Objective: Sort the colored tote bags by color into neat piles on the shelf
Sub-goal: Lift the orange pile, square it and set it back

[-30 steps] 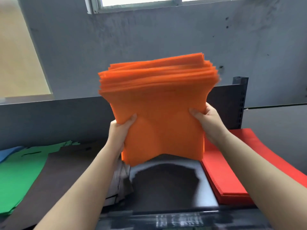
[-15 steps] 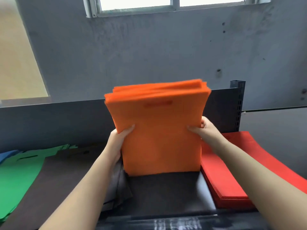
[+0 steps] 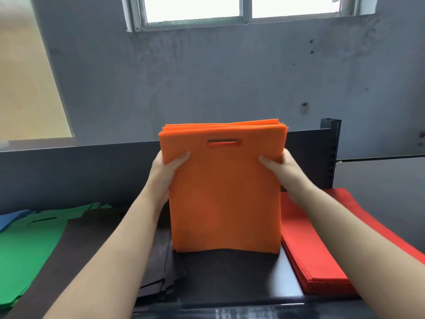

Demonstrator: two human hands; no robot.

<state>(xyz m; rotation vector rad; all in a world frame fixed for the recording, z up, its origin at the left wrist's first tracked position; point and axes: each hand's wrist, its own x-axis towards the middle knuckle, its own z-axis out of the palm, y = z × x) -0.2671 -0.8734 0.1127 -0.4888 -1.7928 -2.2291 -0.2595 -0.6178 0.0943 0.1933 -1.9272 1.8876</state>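
Upright on the black shelf [image 3: 282, 284], the stack of orange tote bags [image 3: 224, 194] is gripped at its upper sides by left hand [image 3: 164, 173] and right hand [image 3: 284, 171], fingers curled round the edges, beside the red pile [image 3: 308, 249].

2 bare forearms, hands [image 3: 282, 173] unadorned, sleeveless

The dark shelf [image 3: 230, 284] carries, from left to right, a blue pile [image 3: 11, 218], a green pile [image 3: 25, 254], dark brown bags [image 3: 92, 229], an upright orange stack [image 3: 225, 203] standing on its lower edge, and a red pile [image 3: 315, 256].
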